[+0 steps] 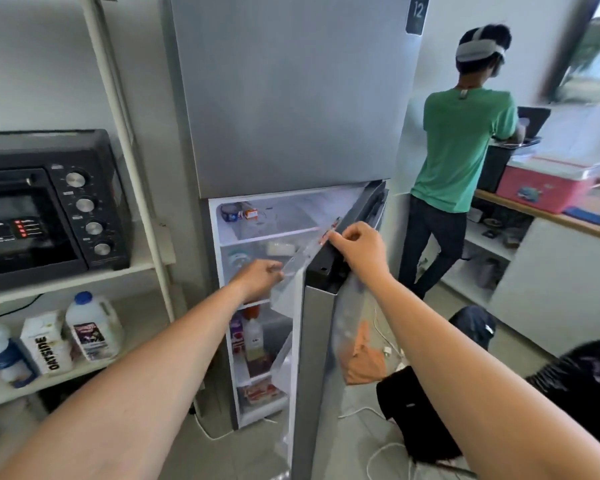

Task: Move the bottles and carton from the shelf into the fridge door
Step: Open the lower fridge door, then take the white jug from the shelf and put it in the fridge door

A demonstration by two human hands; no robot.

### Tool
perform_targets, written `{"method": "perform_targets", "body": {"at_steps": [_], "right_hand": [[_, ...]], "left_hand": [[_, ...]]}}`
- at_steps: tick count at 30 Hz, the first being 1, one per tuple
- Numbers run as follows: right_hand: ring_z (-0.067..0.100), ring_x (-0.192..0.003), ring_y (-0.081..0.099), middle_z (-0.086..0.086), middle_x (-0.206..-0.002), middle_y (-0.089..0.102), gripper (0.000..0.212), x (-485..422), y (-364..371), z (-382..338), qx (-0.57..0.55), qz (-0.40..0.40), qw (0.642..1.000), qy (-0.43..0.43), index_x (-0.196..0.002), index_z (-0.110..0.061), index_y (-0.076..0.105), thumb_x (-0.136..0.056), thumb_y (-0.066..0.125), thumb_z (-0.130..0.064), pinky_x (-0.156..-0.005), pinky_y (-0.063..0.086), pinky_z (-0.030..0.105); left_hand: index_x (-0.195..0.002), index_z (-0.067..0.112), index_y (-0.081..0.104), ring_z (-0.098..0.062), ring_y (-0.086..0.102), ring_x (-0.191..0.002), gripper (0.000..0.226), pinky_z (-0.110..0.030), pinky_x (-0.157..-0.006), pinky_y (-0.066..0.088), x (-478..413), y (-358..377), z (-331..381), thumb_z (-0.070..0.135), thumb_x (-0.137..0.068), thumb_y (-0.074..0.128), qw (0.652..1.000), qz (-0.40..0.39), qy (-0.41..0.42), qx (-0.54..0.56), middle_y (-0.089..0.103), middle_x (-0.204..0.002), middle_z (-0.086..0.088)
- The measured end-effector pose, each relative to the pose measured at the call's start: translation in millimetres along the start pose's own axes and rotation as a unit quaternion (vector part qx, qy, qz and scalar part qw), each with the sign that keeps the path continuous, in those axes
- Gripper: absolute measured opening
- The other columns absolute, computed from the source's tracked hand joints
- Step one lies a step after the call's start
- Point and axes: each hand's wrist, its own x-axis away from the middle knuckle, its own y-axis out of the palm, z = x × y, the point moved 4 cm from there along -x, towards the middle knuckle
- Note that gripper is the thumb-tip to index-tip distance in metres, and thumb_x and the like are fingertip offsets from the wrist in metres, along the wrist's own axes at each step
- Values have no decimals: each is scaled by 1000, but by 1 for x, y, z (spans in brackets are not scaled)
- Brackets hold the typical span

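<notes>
The grey lower fridge door (pixel 321 358) stands partly open, seen edge-on. My left hand (pixel 260 277) grips the inner top edge of the door, and my right hand (pixel 357 245) is closed on the door's top outer edge. On the white shelf (pixel 94 367) at lower left stand a white jug with a blue cap (pixel 92 327), a white Oatside carton (pixel 45 342) and a bottle with a blue label (pixel 0 351). Inside the fridge I see a purple carton (pixel 237 336) and a clear bottle (pixel 253 337).
A black toaster oven (pixel 45 206) sits on the upper shelf at left. A person in a green shirt (pixel 459 147) stands at a counter to the right. Black bags (pixel 420 410), white cables and an orange cloth (pixel 364 358) lie on the floor right of the door.
</notes>
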Motion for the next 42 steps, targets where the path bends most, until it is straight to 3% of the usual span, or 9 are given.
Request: {"method": "perform_targets", "body": {"at_steps": [2,4,6,9,12,16,23,29,42], "right_hand": [[15,-78,60,-8,-80,62,22,2,-20,0,0,-19,1000,16,-94,-17,63,-79,71,-32,-70,47,30],[23,-83,64,-4,-82,64,19,5,-44,2,28,-34,998,42,-92,-19,65,-79,65,-33,-78,49,35],[26,-84,66,-2,-75,65,31,10,-69,6,88,-50,993,58,-80,-17,66,-75,61,-47,-90,49,44],[19,-90,60,-8,-88,63,50,14,-100,12,214,-74,972,66,-100,-25,63,-69,64,-64,-94,38,45],[23,-106,56,-5,-113,60,56,15,-131,27,286,-88,951,81,-126,-31,52,-73,65,-43,-97,41,44],[26,-98,62,3,-114,66,43,11,-162,40,310,-72,945,71,-120,-21,60,-77,62,-27,-89,54,43],[30,-113,58,5,-128,63,54,-3,-217,87,399,5,913,81,-135,-33,52,-86,47,-10,-102,39,46],[31,-125,49,8,-140,54,58,-29,-257,126,438,47,892,101,-141,-42,43,-90,44,-12,-108,29,47],[26,-125,39,5,-129,52,46,-69,-301,184,452,109,880,103,-140,-51,38,-101,36,-27,-113,16,41]], "left_hand": [[-133,19,58,-24,55,-126,40,-41,-107,42,5,15,9,29,-94,53,1000,9,18,-24,60,-137,-3],[-133,24,58,-24,57,-124,39,-39,-104,45,8,31,23,30,-95,51,997,14,48,-67,60,-137,-2],[-131,28,60,-26,57,-124,37,-38,-102,46,9,52,40,25,-96,47,992,7,83,-97,60,-137,-2],[-128,32,61,-24,54,-128,40,-39,-106,44,4,77,58,16,-96,43,982,0,124,-144,56,-142,1],[-128,34,60,-25,51,-131,44,-40,-106,43,-5,101,76,13,-96,39,969,-11,158,-191,52,-146,1],[-133,33,55,-23,44,-137,45,-40,-109,41,-17,127,98,13,-96,39,950,-28,193,-244,44,-151,6],[-149,28,33,-20,25,-148,54,-38,-117,28,-28,187,144,12,-98,38,920,-73,256,-288,24,-161,5],[-155,24,10,-21,7,-152,79,-38,-117,28,-29,226,166,-7,-88,37,881,-64,331,-332,8,-164,4],[-154,26,12,-21,8,-151,68,-42,-114,32,-50,279,217,11,-95,43,896,-64,293,-327,13,-163,5]]}}
